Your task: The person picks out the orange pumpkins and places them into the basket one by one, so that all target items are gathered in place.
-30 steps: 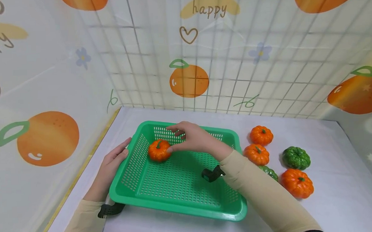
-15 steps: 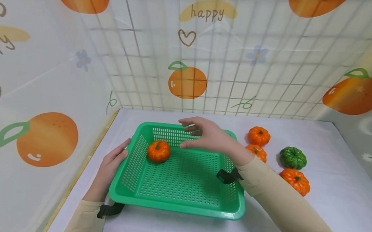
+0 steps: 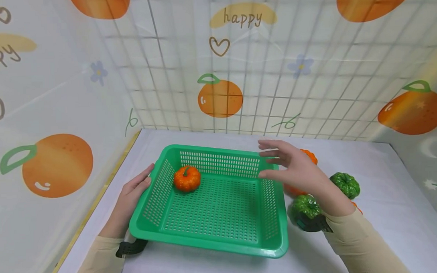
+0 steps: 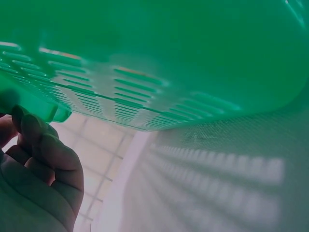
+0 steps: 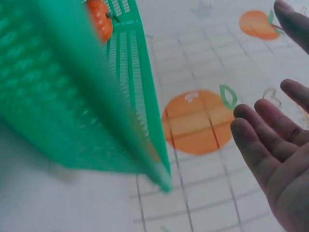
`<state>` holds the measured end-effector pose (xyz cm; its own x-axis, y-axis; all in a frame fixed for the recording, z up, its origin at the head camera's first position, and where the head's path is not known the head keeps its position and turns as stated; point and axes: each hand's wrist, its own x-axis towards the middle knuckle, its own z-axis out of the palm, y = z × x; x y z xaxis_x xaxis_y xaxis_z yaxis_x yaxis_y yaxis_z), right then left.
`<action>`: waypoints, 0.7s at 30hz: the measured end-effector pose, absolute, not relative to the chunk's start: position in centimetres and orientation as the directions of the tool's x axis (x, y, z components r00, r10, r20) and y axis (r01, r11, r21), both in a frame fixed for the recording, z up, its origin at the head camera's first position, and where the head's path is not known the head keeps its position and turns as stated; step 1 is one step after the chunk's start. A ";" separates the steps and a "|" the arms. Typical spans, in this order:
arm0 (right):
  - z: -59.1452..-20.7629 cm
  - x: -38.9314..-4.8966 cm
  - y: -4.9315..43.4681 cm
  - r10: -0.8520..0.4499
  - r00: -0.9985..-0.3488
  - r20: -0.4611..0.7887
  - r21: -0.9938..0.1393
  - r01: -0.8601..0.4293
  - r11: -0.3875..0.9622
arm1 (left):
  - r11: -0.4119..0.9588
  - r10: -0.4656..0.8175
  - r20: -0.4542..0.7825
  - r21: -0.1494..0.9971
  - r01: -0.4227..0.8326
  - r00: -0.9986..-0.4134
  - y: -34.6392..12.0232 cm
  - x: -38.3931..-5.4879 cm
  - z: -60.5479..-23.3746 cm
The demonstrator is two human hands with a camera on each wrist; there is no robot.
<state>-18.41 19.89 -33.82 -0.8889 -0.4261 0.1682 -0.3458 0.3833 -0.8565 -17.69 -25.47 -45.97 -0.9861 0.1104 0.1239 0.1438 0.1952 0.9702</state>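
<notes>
A green plastic basket [image 3: 208, 244] with slotted walls sits in front of me, its left side tilted up. My left hand [image 3: 125, 202] holds its left rim, thumb on the edge; the left wrist view shows the curled fingers [image 4: 63, 166] at the rim. Inside the basket's far left corner lies a small orange pumpkin [image 3: 187, 179]. Over the basket's right end hovers my right hand [image 3: 295, 168], fingers apart and relaxed, with nothing in it. A ribbed green pumpkin [image 3: 305, 206] is just below that wrist.
Right of the basket, an orange pumpkin [image 3: 310, 155] and another orange pumpkin [image 3: 294, 190] are partly hidden by my right hand. A dark green pumpkin [image 3: 346, 184] lies farther right. A printed curtain [image 3: 188, 109] borders the white table [image 3: 382, 179].
My right hand has moved right, away from the orange pumpkin in the basket, to the basket's right rim. My left hand and the basket stay where they were.
</notes>
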 end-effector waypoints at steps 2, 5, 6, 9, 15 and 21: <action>-34.1 -17.8 21.2 -0.410 -0.896 0.171 -0.853 -0.343 0.394 | 0.194 0.109 0.121 0.971 0.141 -0.987 -25.5 -17.7 -46.0; -34.8 -16.8 22.9 -0.372 -0.914 0.164 -0.839 -0.327 0.434 | 0.191 0.110 0.120 0.972 0.140 -0.987 -25.5 -17.8 -46.1; -35.0 -16.5 23.4 -0.359 -0.919 0.161 -0.832 -0.322 0.451 | 0.192 0.110 0.122 0.971 0.141 -0.986 -25.5 -17.8 -46.1; -35.7 -15.5 24.7 -0.316 -0.936 0.156 -0.823 -0.300 0.483 | 0.193 0.107 0.127 0.970 0.146 -0.986 -25.5 -17.7 -46.1; -36.9 -14.2 27.2 -0.240 -0.961 0.137 -0.802 -0.250 0.543 | 0.197 0.107 0.129 0.969 0.148 -0.986 -25.5 -17.7 -46.0; -38.4 -13.0 30.0 -0.137 -0.983 0.123 -0.771 -0.182 0.610 | 0.193 0.110 0.125 0.970 0.145 -0.986 -25.4 -17.6 -45.9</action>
<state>-12.97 29.98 -38.38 -0.9829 -0.1370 0.1229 -0.1815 0.6101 -0.7712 -17.59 -25.44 -45.88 -0.9860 0.1100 0.1250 0.1446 0.1931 0.9705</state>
